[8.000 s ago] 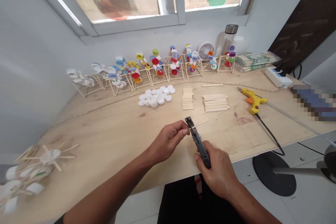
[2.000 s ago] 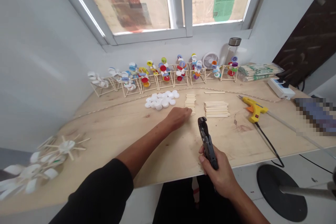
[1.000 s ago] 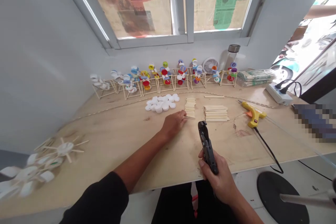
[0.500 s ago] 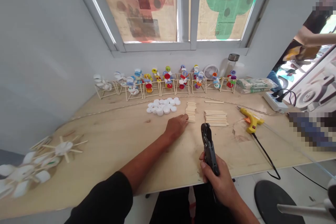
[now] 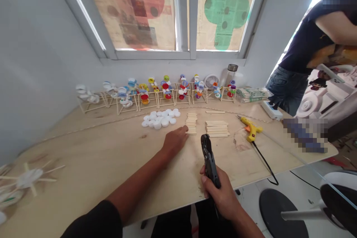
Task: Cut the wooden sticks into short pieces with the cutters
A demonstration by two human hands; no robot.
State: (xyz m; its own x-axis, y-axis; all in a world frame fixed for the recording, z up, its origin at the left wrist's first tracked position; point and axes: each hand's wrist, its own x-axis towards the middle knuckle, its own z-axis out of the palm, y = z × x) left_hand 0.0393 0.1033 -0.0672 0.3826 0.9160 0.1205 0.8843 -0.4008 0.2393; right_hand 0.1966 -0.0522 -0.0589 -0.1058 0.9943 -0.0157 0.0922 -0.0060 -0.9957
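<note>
My left hand (image 5: 175, 141) rests on the table with its fingers bent and held together. Its fingertips touch the near left edge of a column of short wooden sticks (image 5: 191, 122), and what they pinch, if anything, is too small to make out. In my right hand (image 5: 221, 193) is a black hand cutter (image 5: 210, 161), held upright over the front of the table, its curved head pointing away from me. Beyond the cutter lies a stack of longer wooden sticks (image 5: 216, 128), with a single stick (image 5: 215, 112) behind it. White bottle caps (image 5: 161, 118) cluster left of the short sticks.
Small stick-frame wheels with coloured caps (image 5: 144, 93) line the back. A yellow glue gun (image 5: 252, 128) with its cord, a power strip (image 5: 271, 110) and bagged sticks (image 5: 253, 94) are at right. A stick-spoked white wheel (image 5: 29, 178) lies left. Another person (image 5: 306, 48) stands at right.
The view has swung right, so the table's things appear further left. Both hands keep nearly the same places by the sticks. More of the other person shows at right.
</note>
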